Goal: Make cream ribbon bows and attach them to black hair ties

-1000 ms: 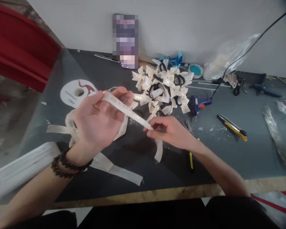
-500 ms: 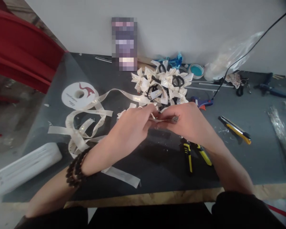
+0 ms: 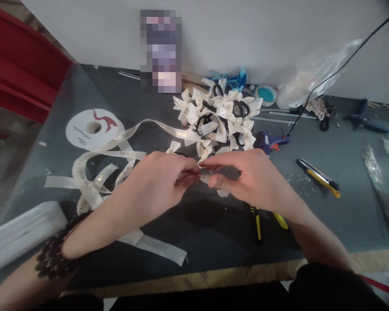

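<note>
My left hand [image 3: 162, 177], with dark beads at the wrist, is closed in a pinch on a small piece of cream ribbon [image 3: 205, 177]. Facing it, my right hand [image 3: 254, 177] has its thumb and forefinger curved around the same piece, the tips touching it. Most of the piece is hidden by fingers. Just beyond lies a pile of cream ribbon bows [image 3: 194, 110] with black loops among them. A long gold-lettered ribbon [image 3: 155, 126] curls across the table's left side, near a white ribbon spool [image 3: 78, 134].
A blue glue gun [image 3: 272, 140] and a yellow utility knife [image 3: 320, 177] lie at right. Yellow-black handles [image 3: 257, 226] show below my right hand. A white case [image 3: 26, 233] sits at front left. Behind are a roll of tape [image 3: 266, 94] and a black cord [image 3: 330, 73].
My right thumb and forefinger have spread farther apart at the ribbon piece. My left forearm has shifted left and down in the picture, and the view has moved slightly.
</note>
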`<state>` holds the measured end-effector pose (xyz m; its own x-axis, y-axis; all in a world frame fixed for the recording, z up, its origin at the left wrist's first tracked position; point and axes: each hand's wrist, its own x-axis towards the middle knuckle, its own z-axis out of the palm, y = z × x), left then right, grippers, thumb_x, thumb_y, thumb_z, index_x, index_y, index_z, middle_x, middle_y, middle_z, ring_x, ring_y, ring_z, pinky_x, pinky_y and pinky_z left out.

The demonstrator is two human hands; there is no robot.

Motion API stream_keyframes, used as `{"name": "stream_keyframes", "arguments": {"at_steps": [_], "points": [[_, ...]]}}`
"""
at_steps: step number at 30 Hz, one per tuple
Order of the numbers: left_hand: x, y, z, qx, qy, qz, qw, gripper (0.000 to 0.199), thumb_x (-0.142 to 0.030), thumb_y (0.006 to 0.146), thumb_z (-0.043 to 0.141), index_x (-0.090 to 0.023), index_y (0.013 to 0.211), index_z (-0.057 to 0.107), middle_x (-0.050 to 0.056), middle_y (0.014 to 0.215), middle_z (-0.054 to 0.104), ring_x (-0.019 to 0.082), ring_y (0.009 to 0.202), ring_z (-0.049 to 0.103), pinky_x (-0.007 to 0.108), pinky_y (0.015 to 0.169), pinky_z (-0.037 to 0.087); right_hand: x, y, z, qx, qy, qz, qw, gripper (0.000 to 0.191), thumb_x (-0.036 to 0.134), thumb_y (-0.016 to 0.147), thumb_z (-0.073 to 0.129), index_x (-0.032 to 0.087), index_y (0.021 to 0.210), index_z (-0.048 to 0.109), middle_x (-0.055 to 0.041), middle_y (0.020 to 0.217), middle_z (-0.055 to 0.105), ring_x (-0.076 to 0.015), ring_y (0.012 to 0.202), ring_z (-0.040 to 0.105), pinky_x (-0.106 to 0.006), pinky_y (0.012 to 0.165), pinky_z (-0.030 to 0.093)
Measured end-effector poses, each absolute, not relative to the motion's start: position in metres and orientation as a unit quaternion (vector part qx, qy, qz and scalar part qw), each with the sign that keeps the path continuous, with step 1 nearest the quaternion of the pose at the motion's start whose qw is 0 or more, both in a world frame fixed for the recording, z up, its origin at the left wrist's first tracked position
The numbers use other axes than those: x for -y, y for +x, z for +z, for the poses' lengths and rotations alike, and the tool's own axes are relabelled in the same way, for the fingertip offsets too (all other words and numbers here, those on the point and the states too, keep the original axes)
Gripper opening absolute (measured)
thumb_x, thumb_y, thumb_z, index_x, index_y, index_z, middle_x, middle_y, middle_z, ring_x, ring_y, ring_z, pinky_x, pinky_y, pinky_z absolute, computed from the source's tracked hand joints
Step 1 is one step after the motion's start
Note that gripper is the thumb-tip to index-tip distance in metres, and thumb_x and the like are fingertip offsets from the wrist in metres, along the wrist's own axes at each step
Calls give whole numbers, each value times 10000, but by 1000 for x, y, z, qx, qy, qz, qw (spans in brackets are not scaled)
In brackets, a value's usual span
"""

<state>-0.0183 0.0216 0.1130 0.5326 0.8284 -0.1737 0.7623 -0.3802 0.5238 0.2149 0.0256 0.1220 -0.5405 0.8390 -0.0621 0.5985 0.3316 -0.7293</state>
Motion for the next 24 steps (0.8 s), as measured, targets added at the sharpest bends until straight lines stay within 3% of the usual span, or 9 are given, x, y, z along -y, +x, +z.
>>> {"name": "stream_keyframes", "arguments": {"at_steps": [3, 12, 18, 24], "points": [[-25, -21, 112, -482, 826, 60, 285, 229, -260, 962, 600, -231, 767, 716, -15, 648, 699, 156, 568, 604, 294, 554, 311, -24, 208, 116, 799, -460, 351, 164, 197, 352, 934, 823, 290, 1119, 852, 17, 1098, 864, -229, 1001, 813, -281, 844, 537], [-28, -28, 119, -475, 803, 89, 348, 193, -351, 964, 705, -263, 827, 808, -51, 668, 739, 118, 572, 604, 269, 582, 351, -21, 206, 110, 773, -478, 381, 166, 108, 257, 958, 769, 294, 958, 871, 60, 904, 865, -173, 807, 808, -256, 726, 523], [-42, -36, 123, -475, 779, 66, 404, 196, -271, 937, 646, -273, 829, 809, -63, 766, 784, 97, 538, 583, 253, 573, 377, -33, 213, 109, 780, -446, 420, 133, 202, 153, 983, 685, 243, 860, 818, 58, 817, 837, -133, 766, 779, -243, 752, 494], [-51, -46, 117, -489, 755, -27, 436, 236, -269, 938, 608, -260, 784, 787, -34, 639, 729, 106, 419, 512, 282, 470, 335, -43, 218, 102, 769, -437, 457, 93, 172, 138, 935, 719, 239, 860, 837, 40, 830, 836, -139, 758, 754, -258, 724, 477]]}}
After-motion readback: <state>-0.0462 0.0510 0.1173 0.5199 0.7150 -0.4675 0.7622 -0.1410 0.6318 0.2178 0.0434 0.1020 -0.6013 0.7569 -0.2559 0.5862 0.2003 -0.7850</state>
